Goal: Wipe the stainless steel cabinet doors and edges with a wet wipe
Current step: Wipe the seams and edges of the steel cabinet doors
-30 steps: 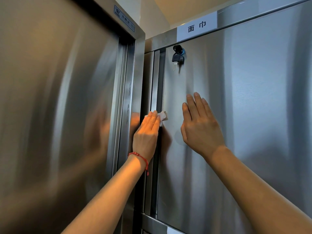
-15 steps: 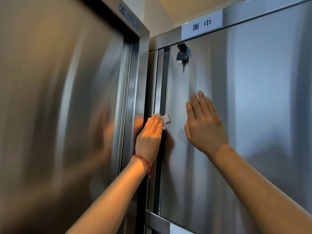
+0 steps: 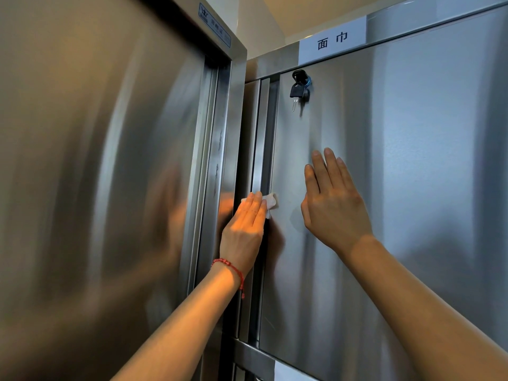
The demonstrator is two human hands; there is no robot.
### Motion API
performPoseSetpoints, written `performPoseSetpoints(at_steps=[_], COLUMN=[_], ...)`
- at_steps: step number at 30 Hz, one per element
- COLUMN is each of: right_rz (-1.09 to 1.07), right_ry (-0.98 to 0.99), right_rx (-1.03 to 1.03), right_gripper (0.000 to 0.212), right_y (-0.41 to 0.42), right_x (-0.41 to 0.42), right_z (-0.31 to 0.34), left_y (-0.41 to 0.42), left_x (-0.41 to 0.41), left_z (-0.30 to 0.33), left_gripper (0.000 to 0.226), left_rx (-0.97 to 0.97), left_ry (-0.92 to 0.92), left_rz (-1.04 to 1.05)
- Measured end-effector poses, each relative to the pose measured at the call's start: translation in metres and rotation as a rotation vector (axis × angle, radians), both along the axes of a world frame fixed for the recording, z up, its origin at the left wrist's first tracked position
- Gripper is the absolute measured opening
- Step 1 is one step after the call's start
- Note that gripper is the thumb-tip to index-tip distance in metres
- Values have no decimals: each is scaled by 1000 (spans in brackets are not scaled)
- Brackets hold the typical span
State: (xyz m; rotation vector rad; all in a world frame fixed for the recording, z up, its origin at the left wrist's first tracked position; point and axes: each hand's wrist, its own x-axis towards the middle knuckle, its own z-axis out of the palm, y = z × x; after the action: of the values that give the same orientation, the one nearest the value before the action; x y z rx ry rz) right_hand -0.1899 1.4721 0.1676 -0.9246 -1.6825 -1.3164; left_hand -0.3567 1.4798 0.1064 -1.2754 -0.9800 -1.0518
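A stainless steel cabinet door fills the right of the view. Its left vertical edge runs beside a narrow frame strip. My left hand, with a red bead bracelet on the wrist, presses a small white wet wipe flat against that edge with straight fingers. Only a corner of the wipe shows past the fingertips. My right hand lies flat on the door face, fingers straight and pointing up.
A black key hangs in the lock near the door's top left. A white label sits above the door. A tall steel door stands at the left in its frame. A horizontal rail runs below.
My left hand and the wipe have slid slightly down the door's left edge. My right hand stays flat on the door in about the same place.
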Motion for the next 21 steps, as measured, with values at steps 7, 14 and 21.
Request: performPoseSetpoints(at_steps=[7,14,21], right_rz=[-25,-20,-12], right_ry=[-4,-4,1], right_rx=[-26,-5,0], right_gripper=[63,64,62], right_y=[-2,-3,-2], right_x=[0,0,0], right_z=[0,0,0], left_y=[1,-2,1], left_x=[1,-1,0], left_z=[-12,-23,-30], left_gripper=[48,44,47], left_rx=[-2,4,20], left_ry=[-22,-1,-16], left_rz=[-8,-16,-26])
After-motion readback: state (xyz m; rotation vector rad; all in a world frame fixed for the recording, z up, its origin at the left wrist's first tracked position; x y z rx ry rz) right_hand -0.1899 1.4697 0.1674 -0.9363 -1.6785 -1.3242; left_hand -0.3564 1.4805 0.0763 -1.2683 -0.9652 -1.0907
